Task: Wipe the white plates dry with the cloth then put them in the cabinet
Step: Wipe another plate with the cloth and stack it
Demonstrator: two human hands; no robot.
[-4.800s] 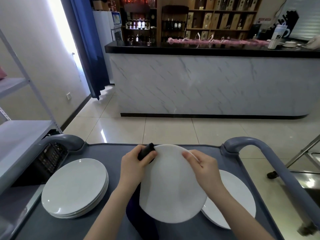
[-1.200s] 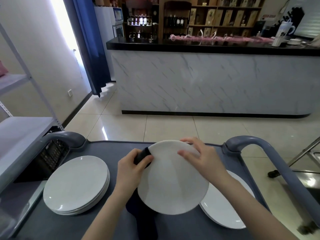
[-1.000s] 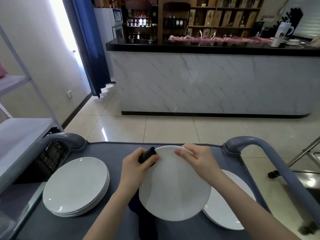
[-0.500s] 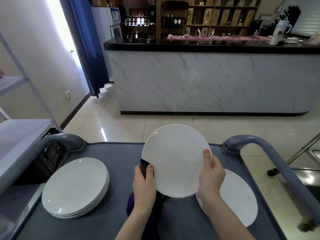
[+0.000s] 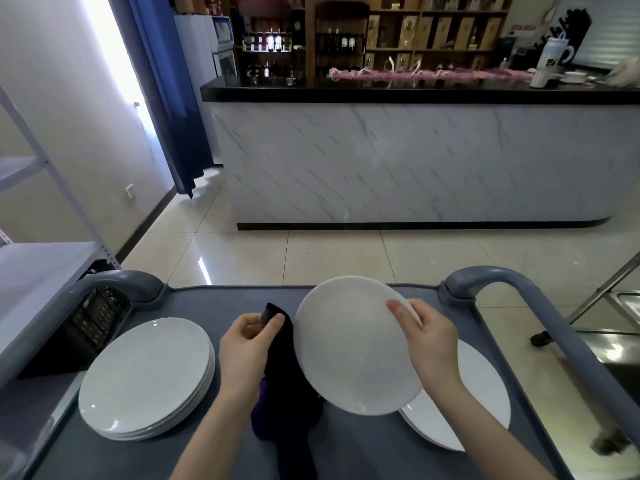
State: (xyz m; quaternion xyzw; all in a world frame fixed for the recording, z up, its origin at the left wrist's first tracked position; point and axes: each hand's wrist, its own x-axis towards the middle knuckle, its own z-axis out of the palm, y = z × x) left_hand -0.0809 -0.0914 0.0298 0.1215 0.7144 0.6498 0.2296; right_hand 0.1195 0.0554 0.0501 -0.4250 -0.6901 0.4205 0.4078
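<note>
1 white plate [image 5: 353, 348] gripped at its right rim by right hand [image 5: 433, 341], left hand [image 5: 246, 344] beside it clutching dark cloth [image 5: 287, 375]

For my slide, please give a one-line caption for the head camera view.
Right hand holds a white plate above a cart while the left hand grips a dark cloth beside it.
</note>
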